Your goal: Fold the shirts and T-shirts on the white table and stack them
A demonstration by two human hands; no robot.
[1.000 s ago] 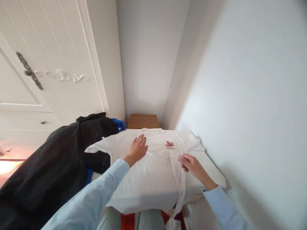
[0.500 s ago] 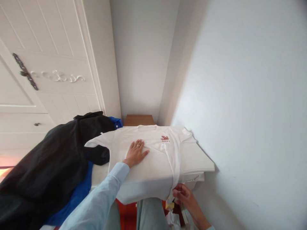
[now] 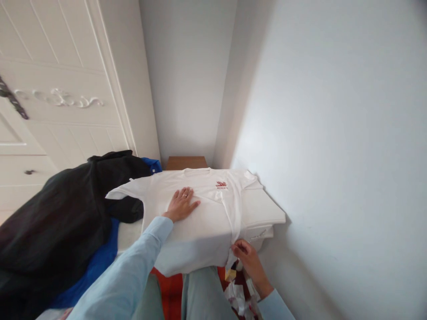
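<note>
A white T-shirt (image 3: 200,226) with a red print on its chest lies spread over a white tabletop (image 3: 263,206), its neckline at the far side. Its lower part hangs over the near edge. My left hand (image 3: 182,204), a ring on one finger, rests flat on the chest of the shirt with fingers stretched out. At the near right corner, my right hand (image 3: 247,253) pinches the shirt's side edge near the hem. The right part of the shirt is folded inward in a long loose crease, and its right sleeve lies near the wall.
Black clothing (image 3: 56,218) is heaped at the left, with a blue garment (image 3: 90,275) under it. A white wardrobe (image 3: 66,58) stands behind. A brown wooden piece (image 3: 186,163) sits in the corner by the wall (image 3: 316,111). Below are bags (image 3: 236,297) on the floor.
The view has shifted a little to the right. My right hand has lifted the shirt's side edge slightly, and more of its sleeve shows. My left hand stays flat on the shirt.
</note>
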